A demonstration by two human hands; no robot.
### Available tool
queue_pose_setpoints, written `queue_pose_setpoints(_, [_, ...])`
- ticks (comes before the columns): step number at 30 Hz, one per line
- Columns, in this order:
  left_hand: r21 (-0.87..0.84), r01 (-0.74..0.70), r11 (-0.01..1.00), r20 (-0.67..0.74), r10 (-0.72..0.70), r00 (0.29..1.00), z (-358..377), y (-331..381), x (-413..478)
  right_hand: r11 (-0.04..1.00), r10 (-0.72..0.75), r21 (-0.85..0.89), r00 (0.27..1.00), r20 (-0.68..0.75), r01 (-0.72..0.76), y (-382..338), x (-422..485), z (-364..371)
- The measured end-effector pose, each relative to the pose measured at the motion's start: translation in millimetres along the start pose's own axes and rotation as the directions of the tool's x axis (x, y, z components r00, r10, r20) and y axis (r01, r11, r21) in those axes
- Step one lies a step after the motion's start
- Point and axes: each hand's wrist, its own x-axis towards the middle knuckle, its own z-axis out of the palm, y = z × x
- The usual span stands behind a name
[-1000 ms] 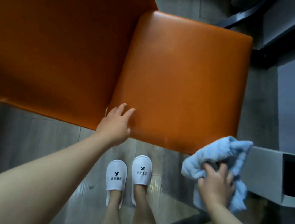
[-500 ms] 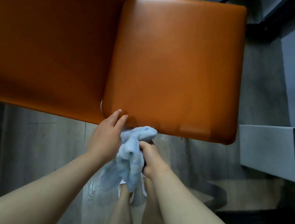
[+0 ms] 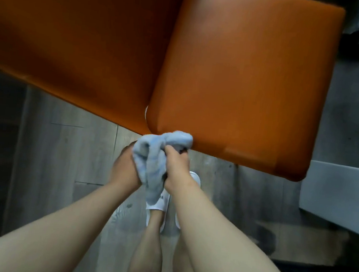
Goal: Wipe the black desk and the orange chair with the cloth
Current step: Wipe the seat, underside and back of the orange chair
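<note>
Both the left hand [image 3: 125, 170] and right hand [image 3: 176, 169] grip the bunched blue cloth [image 3: 155, 155], which touches the near edge of the orange chair [image 3: 244, 76] seat.

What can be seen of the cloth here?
The cloth is light blue, soft and towel-like, bunched into a wad. Its top touches the near edge of the orange chair seat, by the corner; a tail hangs down between the wrists. The right hand grips it; the left hand lies against it, fingers hidden.
</note>
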Motion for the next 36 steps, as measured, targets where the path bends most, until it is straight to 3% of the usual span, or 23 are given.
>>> queue_pose_setpoints(2, [0.053,0.062,0.997,0.005,-0.062,0.998,-10,-15,-2,0.987,-0.112,-0.112,0.993,0.032,0.115,-1,-12,17])
queue_pose_setpoints(4, [0.067,0.042,0.997,0.0,-0.042,0.999,-17,-31,-5,0.916,-0.327,-0.274,0.941,-0.086,0.293,-4,-17,3])
queue_pose_setpoints(7, [-0.154,0.088,0.984,-0.011,-0.09,0.996,-24,-32,-6,0.671,-0.669,-0.552,0.726,-0.162,0.495,-12,-22,-32])
queue_pose_setpoints(9, [-0.413,0.125,0.902,0.013,-0.131,0.991,-24,-23,-1,0.438,-0.762,-0.71,0.647,0.033,0.552,-15,-17,-29])
queue_pose_setpoints(12, [-0.689,0.005,0.725,-0.091,-0.093,0.991,-27,0,9,-0.137,-0.564,-0.828,0.644,0.516,0.544,-8,-7,-12])
queue_pose_setpoints(13, [-0.729,-0.046,0.683,-0.145,-0.088,0.986,-29,5,12,-0.236,-0.499,-0.811,0.649,0.574,0.535,-3,-2,-9])
queue_pose_setpoints(17, [-0.769,-0.06,0.636,-0.205,-0.157,0.966,-28,14,20,-0.297,-0.529,-0.839,0.653,0.541,0.455,8,6,-14])
queue_pose_setpoints(20, [-0.738,0.081,0.669,-0.112,-0.241,0.964,-20,16,18,-0.46,-0.558,-0.808,0.588,0.586,0.369,6,-7,-33])
queue_pose_setpoints(21, [-0.723,0.143,0.676,-0.067,-0.274,0.959,-17,17,18,-0.504,-0.527,-0.802,0.621,0.58,0.321,7,-10,-46])
queue_pose_setpoints(23, [-0.709,0.249,0.66,0.006,-0.348,0.938,-13,22,22,-0.362,-0.531,-0.902,0.744,0.406,0.234,15,-11,-81])
queue_pose_setpoints(24, [-0.711,0.282,0.645,0.022,-0.379,0.925,-10,26,25,-0.246,-0.59,-0.944,0.738,0.327,0.221,15,-13,-96])
queue_pose_setpoints(26, [-0.713,0.334,0.616,0.036,-0.444,0.895,-3,35,28,-0.097,-0.747,-0.962,0.62,0.24,0.256,9,-19,-107])
queue_pose_setpoints(27, [-0.702,0.373,0.607,0.05,-0.481,0.876,1,40,28,-0.155,-0.811,-0.948,0.513,0.282,0.277,2,-21,-103])
queue_pose_setpoints(29, [-0.692,0.444,0.569,0.082,-0.55,0.831,10,46,30,-0.39,-0.815,-0.863,0.316,0.486,0.321,-17,-17,-88])
queue_pose_setpoints(31, [-0.682,0.514,0.52,0.143,-0.595,0.791,18,49,32,-0.594,-0.711,-0.744,0.232,0.664,0.307,-32,-8,-79])
queue_pose_setpoints(32, [-0.668,0.547,0.504,0.184,-0.6,0.778,22,49,34,-0.612,-0.689,-0.733,0.255,0.678,0.296,-40,-2,-83])
queue_pose_setpoints(33, [-0.644,0.581,0.498,0.226,-0.602,0.766,25,51,35,-0.568,-0.705,-0.776,0.323,0.631,0.275,-46,5,-92])
queue_pose_setpoints(35, [-0.562,0.603,0.567,0.227,-0.595,0.771,26,55,34,-0.313,-0.76,-0.939,0.555,0.339,0.145,-52,15,-125])
queue_pose_setpoints(36, [-0.506,0.59,0.629,0.205,-0.576,0.791,26,57,32,-0.14,-0.772,-0.989,0.619,0.144,0.055,-53,17,-148])
